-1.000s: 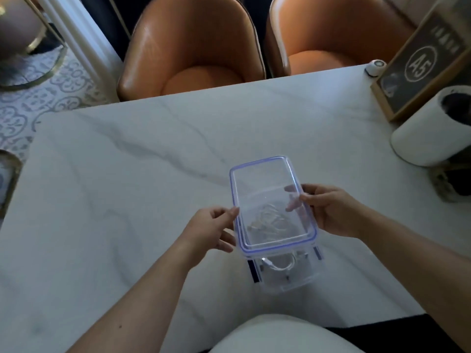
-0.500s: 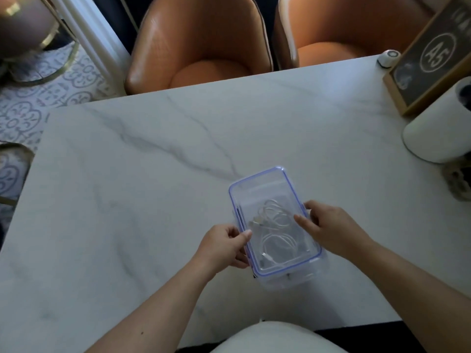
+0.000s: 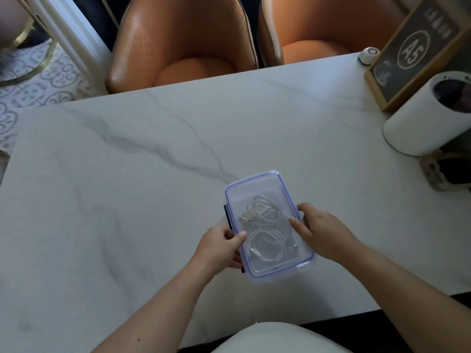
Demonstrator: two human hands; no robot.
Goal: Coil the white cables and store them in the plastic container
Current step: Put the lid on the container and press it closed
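**Item:** plastic container (image 3: 254, 192), clear, rectangular, under a clear lid (image 3: 288, 261) outlined by a blue seal line.

**Position:** standing on the desk (image 3: 127, 200), directly between the two grips, with its long sides toward them. The lid lies flat on the box. Whether its clasps are latched cannot be told. One dark clasp (image 3: 227, 216) shows on the long side just beyond the left grip.

**Contents:** white cables (image 3: 265, 247), visible through the lid.
- One loose coil lies level with the grips, toward the near end.
- A second coil (image 3: 262, 208) lies just beyond the thumbs, toward the far end.
- The two coils touch or overlap at mid-box, where connector ends show.

**Left grip** (image 3: 219, 250): clamped on the container's left long side. The thumb is laid on top of the lid beside the blue line. The fingers are curled against the side wall.

**Right grip** (image 3: 323, 233): clamped on the right long side. The thumb tip presses the lid top just inside the blue line. The fingers are curled over the outer rim.

Both forearms are bare.

**Surroundings:**
- The desk top is white marble pattern with grey veins.
- Two orange chairs (image 3: 178, 47) stand beyond the grips at the desk's far edge.
- Well off to the right of the right grip are a white cylinder (image 3: 418, 123) and, beyond it, a framed sign (image 3: 413, 52) marked "A5".
- A small round white object (image 3: 368, 56) sits beside the sign.
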